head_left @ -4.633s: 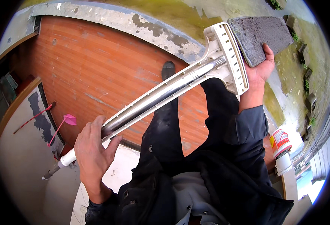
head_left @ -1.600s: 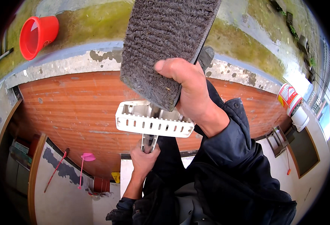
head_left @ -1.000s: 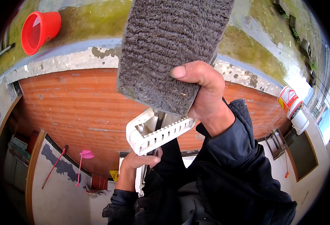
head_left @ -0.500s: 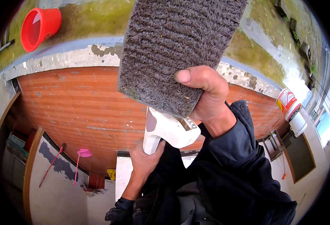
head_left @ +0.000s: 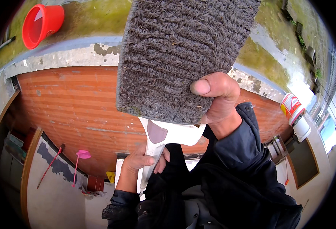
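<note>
A flat mop with a shaggy dark grey pad (head_left: 175,57) is raised in front of me, pad side facing up. Its white handle (head_left: 150,168) runs down from a wide white neck with a lilac-grey inset. My right hand (head_left: 221,97) grips the pad's lower right edge, thumb on the pile and fingers hidden behind. Just below the neck, my left hand (head_left: 147,160) has its fingers wrapped around the handle. The handle's lower end shows near my dark jacket, and the pad's top runs out of view.
Reddish-orange ribbed floor (head_left: 72,103) lies below, bordered by a pale worn ledge (head_left: 68,57). Beyond it, a red bucket (head_left: 43,24) stands on mossy ground. A pink long-handled item (head_left: 83,154) is at lower left. A colourful tub (head_left: 292,105) and white pail (head_left: 302,128) stand at right.
The mop has tilted, so its neck and more of the handle now show. My right hand has moved slightly right and down with the pad; my left hand has shifted slightly on the handle.
</note>
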Available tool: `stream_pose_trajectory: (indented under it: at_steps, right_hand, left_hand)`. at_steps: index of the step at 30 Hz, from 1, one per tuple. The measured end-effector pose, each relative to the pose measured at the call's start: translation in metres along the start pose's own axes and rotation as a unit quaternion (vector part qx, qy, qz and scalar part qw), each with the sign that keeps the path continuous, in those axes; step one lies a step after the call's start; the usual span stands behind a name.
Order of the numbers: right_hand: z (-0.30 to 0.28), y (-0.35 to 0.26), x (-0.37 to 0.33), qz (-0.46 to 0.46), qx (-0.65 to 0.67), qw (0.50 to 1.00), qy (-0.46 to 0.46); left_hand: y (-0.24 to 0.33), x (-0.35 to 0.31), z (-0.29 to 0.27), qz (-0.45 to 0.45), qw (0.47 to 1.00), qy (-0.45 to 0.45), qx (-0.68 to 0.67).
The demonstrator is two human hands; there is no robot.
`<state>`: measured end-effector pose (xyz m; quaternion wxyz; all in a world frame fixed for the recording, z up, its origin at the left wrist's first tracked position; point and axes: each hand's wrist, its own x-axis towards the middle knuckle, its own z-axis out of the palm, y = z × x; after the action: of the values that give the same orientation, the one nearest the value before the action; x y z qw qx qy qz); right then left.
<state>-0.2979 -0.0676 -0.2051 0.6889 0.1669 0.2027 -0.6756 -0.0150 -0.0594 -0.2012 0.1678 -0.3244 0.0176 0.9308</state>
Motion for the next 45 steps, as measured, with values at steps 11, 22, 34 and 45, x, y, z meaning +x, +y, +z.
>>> stream_pose_trajectory:
  at_steps: [11, 22, 34, 45]
  right_hand:
    - [-0.005, 0.002, 0.008, 0.025, -0.042, 0.99, 0.128]
    - [-0.007, -0.003, 0.004, -0.041, -0.017, 0.998, 0.035]
    - [-0.009, 0.002, 0.005, -0.028, 0.0, 0.999, 0.024]
    - [-0.007, 0.001, 0.006, -0.057, 0.008, 0.997, 0.045]
  left_hand:
    - [-0.002, 0.002, 0.041, 0.019, 0.879, 0.342, 0.331]
    - [0.011, 0.003, 0.041, 0.069, 0.908, 0.266, 0.317]
    - [0.018, 0.01, 0.027, -0.01, 0.975, 0.151, 0.164]
    - [0.022, 0.01, 0.048, -0.028, 0.909, 0.289, 0.298]
